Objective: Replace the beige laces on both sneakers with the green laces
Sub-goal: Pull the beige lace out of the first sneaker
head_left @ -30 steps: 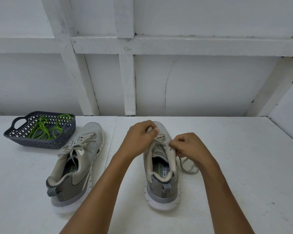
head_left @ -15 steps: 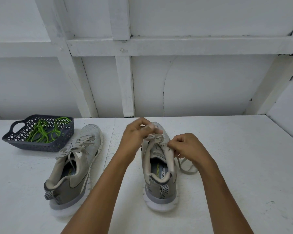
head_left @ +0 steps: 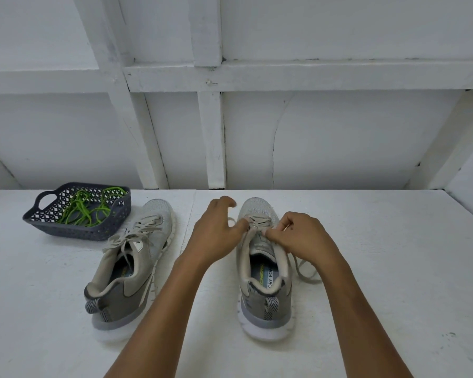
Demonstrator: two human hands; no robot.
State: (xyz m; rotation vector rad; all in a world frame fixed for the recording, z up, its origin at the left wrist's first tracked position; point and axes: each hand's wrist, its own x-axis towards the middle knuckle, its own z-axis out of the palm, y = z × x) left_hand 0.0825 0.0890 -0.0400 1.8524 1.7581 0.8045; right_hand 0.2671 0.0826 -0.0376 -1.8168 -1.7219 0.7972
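Two grey sneakers stand on the white table, toes pointing away from me. The right sneaker (head_left: 264, 271) is between my hands. My left hand (head_left: 216, 233) sits at its left side, thumb and finger pinching the beige lace (head_left: 253, 223) at the upper eyelets, other fingers spread. My right hand (head_left: 302, 236) pinches the lace on the right side; a loose lace end (head_left: 305, 271) trails onto the table. The left sneaker (head_left: 131, 264) stands tilted, still tied with its beige lace. Green laces (head_left: 86, 210) lie in a dark basket (head_left: 52, 230).
The basket stands at the back left of the table, beside the left sneaker's toe. A white panelled wall (head_left: 257, 132) rises right behind the table. Bare white tabletop (head_left: 393, 255) stretches to the right of the sneakers.
My left hand has dropped from the sneaker's toe area toward its left side and its fingers have spread. The right hand stays pinched on the lace. The view has shifted slightly.
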